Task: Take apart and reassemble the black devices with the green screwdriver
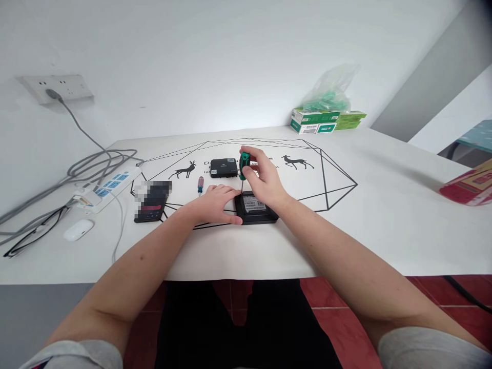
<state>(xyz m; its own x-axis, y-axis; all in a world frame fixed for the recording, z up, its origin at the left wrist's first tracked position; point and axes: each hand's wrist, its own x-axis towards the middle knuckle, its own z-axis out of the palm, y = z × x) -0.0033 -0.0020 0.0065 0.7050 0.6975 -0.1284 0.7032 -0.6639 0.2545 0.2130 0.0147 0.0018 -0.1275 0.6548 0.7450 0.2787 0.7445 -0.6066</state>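
A flat black plastic device (260,219) with a white printed label lies on the table in front of me. My left hand (216,205) grips its left edge, thumb at the near corner and fingers at the far one. My right hand (267,179) is closed around the green and black handle of a screwdriver (245,159). The screwdriver stands nearly upright, its shaft pointing down at the device's far left corner. Whether the tip sits in a screw is too small to tell. Behind the device lies a black box (224,168); left of that is a smaller screwdriver (200,184).
On the left are a phone (152,201), a white power strip (111,189) with grey cables, a white earbud case (79,230) and glasses (36,233). Green boxes (315,120) with a plastic bag stand at the back right. A red package (469,185) sits at the right edge.
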